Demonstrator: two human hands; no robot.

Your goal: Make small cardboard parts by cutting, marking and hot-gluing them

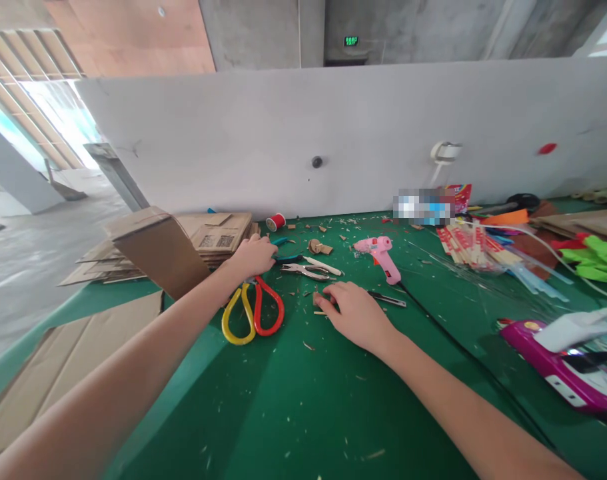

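Observation:
My left hand [253, 259] reaches over the far ends of large scissors [268, 310] with one yellow and one red handle; their blades are hidden under it. Its fingers are bent, and a teal-handled tool [289, 259] shows right beside the fingertips. What they grip is hidden. My right hand [358, 315] rests low on the table, thumb and fingers closed around a small brown cardboard piece [316, 299]. Beyond it lie metal pliers [306, 270] and a white pen-like stick [324, 266]. A utility knife [389, 299] lies just right of that hand.
A pink glue gun [382, 257] with a black cord lies right of centre. Cardboard sheets [218, 233] and a folded cardboard piece [158, 250] are at left. A red thread spool [276, 221] stands near the white partition [263, 147]. A magenta power strip [558, 367] sits at right.

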